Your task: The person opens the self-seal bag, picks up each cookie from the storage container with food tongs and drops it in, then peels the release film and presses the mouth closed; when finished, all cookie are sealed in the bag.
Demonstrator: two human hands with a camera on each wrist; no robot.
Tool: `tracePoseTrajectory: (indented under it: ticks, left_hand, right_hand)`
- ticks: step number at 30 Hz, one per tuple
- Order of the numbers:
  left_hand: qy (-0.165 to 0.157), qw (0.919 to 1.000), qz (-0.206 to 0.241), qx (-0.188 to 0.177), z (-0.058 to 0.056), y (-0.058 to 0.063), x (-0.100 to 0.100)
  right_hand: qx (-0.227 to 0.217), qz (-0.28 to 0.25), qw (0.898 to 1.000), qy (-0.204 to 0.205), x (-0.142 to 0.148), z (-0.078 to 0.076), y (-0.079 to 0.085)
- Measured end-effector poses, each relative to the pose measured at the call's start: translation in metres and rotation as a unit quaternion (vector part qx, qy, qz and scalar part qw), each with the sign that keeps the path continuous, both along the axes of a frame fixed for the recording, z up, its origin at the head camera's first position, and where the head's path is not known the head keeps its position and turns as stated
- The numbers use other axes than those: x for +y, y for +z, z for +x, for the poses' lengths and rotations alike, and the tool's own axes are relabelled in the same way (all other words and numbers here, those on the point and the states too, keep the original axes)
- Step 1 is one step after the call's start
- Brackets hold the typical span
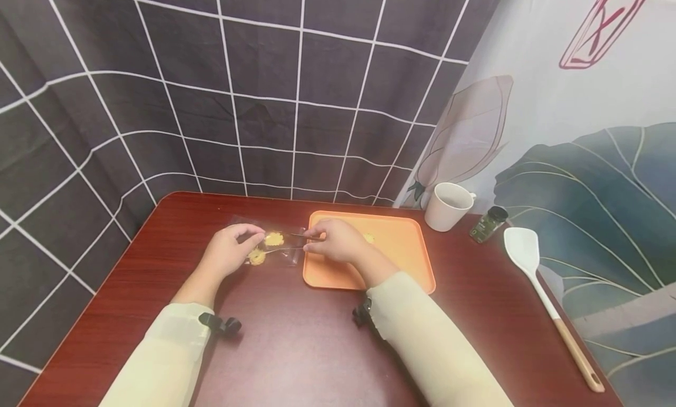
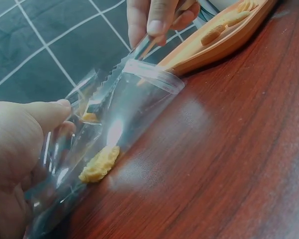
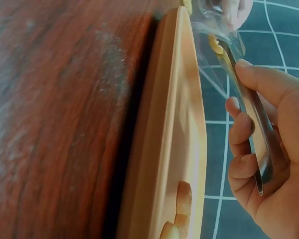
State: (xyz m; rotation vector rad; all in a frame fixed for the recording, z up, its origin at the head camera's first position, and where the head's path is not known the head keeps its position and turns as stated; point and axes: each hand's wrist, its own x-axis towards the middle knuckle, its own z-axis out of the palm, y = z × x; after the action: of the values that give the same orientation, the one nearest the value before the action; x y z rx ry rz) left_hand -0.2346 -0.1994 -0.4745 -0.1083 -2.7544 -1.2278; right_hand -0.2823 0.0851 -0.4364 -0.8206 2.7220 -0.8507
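My left hand [image 1: 228, 250] pinches the side of a clear zip bag [image 2: 154, 78] between thumb and fingers. One yellow cookie [image 2: 100, 164] lies low inside the bag. My right hand [image 1: 340, 241] grips a pair of metal tongs [image 3: 259, 137], whose tips reach through the bag's mouth. Near those tips sits another cookie [image 3: 216, 45]; whether the tongs clasp it I cannot tell. Beside the bag is an orange tray [image 1: 409, 254], partly under my right hand, with several cookies [image 2: 213, 35] on it.
A white mug [image 1: 448, 207] and a small dark-capped jar [image 1: 488, 224] stand at the table's back right. Along the right edge lies a white spatula [image 1: 528, 254] with a wooden handle. A dark gridded curtain [image 1: 269, 122] hangs behind the table [image 1: 285, 348].
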Motion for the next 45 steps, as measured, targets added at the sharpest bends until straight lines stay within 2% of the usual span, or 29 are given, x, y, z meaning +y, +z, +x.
tracePoseTrajectory:
  ticks: [8, 19, 31, 39, 45]
  left_hand:
    - [0.001, 1.0, 0.001, 0.003, 0.0, 0.0, 0.0]
    - [0.003, 1.0, -0.002, 0.003, 0.0, -0.001, -0.001]
    - [0.002, 1.0, 0.002, 0.002, 0.0, 0.0, 0.0]
    - [0.0, 1.0, 0.005, 0.008, 0.0, 0.001, 0.001]
    - [-0.002, 1.0, 0.005, 0.006, 0.001, 0.001, 0.0]
  right_hand:
    - [-0.008, -0.01, 1.0, -0.01, 0.0, -0.002, -0.001]
    - [0.021, 0.019, 1.0, 0.0, -0.011, -0.011, -0.009]
    - [0.009, 0.037, 0.999, 0.022, -0.034, -0.007, -0.008]
    - [-0.012, 0.03, 0.999, 0.009, -0.035, -0.004, -0.008]
    - [-0.036, 0.005, 0.999, 0.002, -0.03, -0.002, -0.007]
